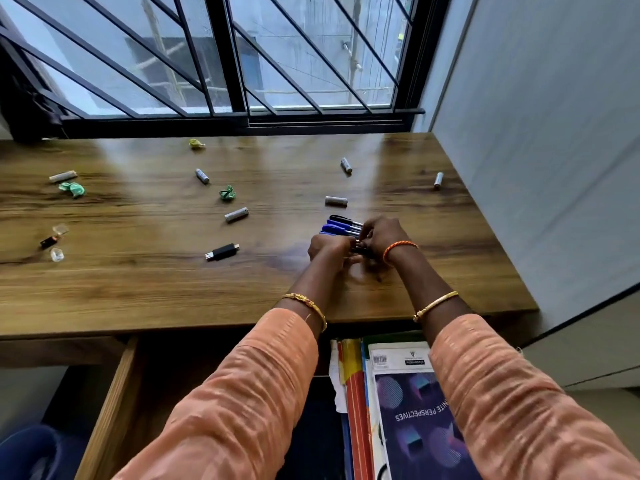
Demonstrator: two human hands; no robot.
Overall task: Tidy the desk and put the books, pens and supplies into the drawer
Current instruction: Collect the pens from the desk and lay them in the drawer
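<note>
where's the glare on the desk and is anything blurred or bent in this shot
Head view: pale streaks of window light glare across the far part of the brown wooden desk; the bundle of blue and black pens is sharp, the left hand and right hand gripping it slightly soft; the wide lens bows the desk edge and the black window grille.

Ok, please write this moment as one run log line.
both hands gather pens on desk | drawer open, books inside | batteries scattered

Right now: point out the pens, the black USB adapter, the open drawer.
pens [341, 226], head view, on the blue caps.
black USB adapter [222, 252], head view, mid-body.
open drawer [114, 393], head view, left wooden wall.
</note>
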